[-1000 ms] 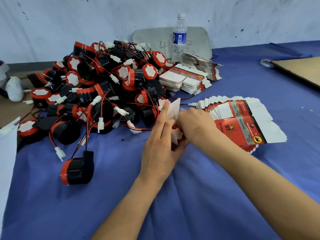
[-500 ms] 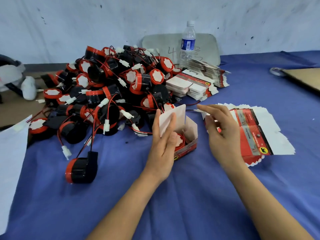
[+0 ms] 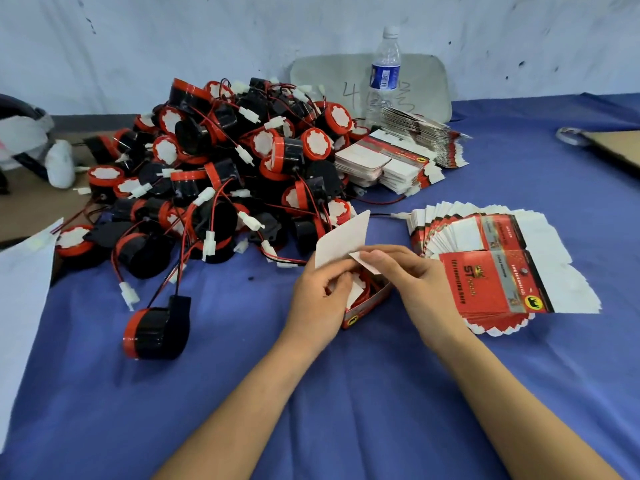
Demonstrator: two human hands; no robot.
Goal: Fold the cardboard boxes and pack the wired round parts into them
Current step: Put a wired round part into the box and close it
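Hands [image 3: 318, 301] [image 3: 414, 282] grip box [image 3: 367, 307] — open, round part [image 3: 370, 291] inside

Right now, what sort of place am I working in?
Probably a hand-packing bench in a workshop or factory: a heap of identical wired round parts, fanned stacks of flat cartons, and the left hand and right hand gripping one filled box.

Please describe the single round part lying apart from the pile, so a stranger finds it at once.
Start at the big pile of red-and-black round parts on the blue cloth. Come toward the camera from its near left edge, left of the left hand. The lone part lies by itself there; the rest are heaped together.
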